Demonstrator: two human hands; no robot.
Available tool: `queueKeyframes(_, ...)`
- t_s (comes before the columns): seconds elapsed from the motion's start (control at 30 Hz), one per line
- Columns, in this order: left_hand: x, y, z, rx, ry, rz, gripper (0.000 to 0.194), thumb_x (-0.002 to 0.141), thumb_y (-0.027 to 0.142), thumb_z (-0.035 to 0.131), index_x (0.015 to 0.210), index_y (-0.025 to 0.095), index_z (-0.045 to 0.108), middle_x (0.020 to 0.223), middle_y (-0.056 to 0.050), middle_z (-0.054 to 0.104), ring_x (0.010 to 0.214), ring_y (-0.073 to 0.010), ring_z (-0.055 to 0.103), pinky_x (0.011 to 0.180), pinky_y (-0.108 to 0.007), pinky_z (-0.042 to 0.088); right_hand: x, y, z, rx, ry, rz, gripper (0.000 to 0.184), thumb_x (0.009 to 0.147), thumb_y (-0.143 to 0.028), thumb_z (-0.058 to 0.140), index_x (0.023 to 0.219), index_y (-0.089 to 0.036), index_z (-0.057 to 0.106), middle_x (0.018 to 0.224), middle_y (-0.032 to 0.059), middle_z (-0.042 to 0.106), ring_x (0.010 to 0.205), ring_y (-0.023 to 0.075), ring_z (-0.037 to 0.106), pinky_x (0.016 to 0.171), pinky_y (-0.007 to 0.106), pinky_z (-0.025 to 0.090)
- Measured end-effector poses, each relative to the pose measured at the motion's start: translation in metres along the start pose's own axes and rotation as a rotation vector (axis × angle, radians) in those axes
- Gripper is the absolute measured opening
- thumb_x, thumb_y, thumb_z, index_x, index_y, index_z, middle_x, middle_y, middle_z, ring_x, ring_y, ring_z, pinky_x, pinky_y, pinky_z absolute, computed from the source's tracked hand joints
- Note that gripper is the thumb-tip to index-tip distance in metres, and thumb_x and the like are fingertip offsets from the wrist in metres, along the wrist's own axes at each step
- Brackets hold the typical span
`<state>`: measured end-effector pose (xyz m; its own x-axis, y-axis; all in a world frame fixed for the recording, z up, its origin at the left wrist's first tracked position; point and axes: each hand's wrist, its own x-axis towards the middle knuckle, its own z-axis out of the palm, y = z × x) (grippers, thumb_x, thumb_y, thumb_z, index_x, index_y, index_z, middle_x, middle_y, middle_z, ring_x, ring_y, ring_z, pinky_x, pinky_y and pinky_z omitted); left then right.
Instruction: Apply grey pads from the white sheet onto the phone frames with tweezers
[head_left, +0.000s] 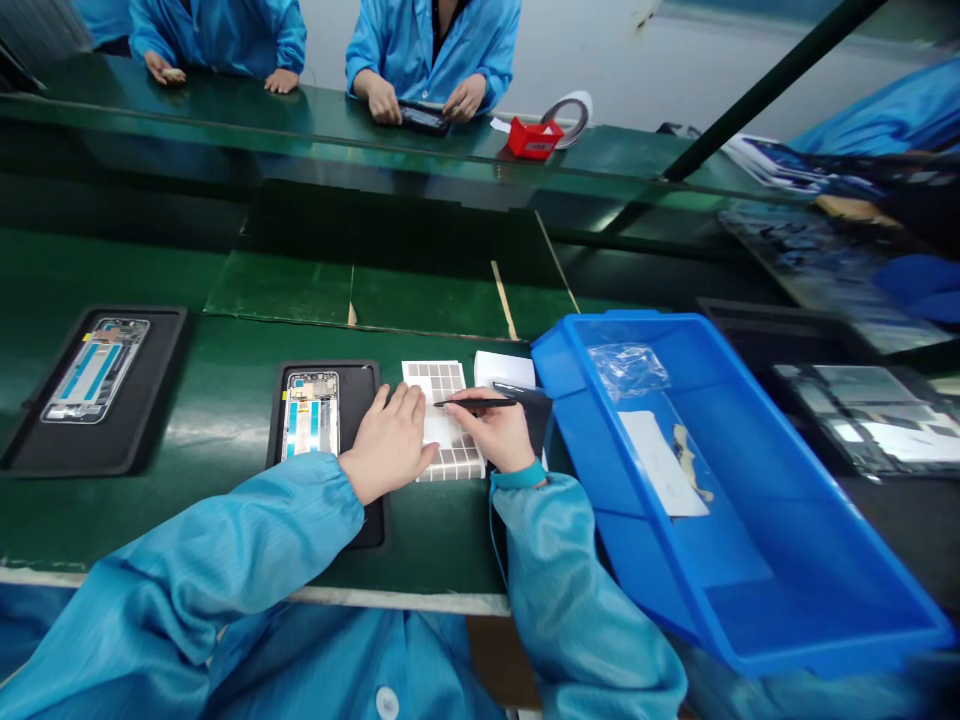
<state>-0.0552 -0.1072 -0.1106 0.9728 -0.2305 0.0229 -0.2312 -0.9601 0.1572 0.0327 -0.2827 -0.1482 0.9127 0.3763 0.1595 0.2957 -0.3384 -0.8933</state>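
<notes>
My left hand lies flat with fingers stretched out, pressing on a white sheet of small grey square pads. My right hand is closed round black tweezers, whose tip points left onto the sheet. Just left of the sheet a phone frame with blue strips lies in a black tray. Both sleeves are blue.
A blue plastic bin with a plastic bag and a white paper stands tilted at my right. Another phone frame in a black tray lies far left. Two people in blue sit across the green bench; a red tape dispenser stands there.
</notes>
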Motion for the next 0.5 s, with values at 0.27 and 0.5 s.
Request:
queueKeyframes(0.27, 0.0002, 0.0003, 0.0009, 0.008, 0.002, 0.004, 0.067, 0.093, 0.046, 0.048, 0.141, -0.001, 0.046, 0.148, -0.021, 0.045, 0.137, -0.0352, 0.039, 0.116, -0.051, 0.026, 0.0003, -0.0006, -0.0004, -0.026, -0.018, -0.01, 0.023, 0.079, -0.041, 0.076, 0.087, -0.02, 0.073, 0.086, 0.0062, 0.074, 0.077, 0.0237, 0.07, 0.071, 0.038, 0.057)
queueKeyframes(0.5, -0.0002, 0.0003, 0.0017, -0.006, 0.009, 0.004, 0.066, 0.093, 0.045, 0.048, 0.141, 0.0, 0.046, 0.147, -0.022, 0.045, 0.137, -0.0358, 0.039, 0.116, -0.052, 0.026, 0.0003, -0.0023, -0.0002, -0.031, -0.004, -0.026, 0.022, 0.08, -0.04, 0.074, 0.088, -0.02, 0.073, 0.088, 0.0062, 0.074, 0.078, 0.0234, 0.07, 0.072, 0.037, 0.057)
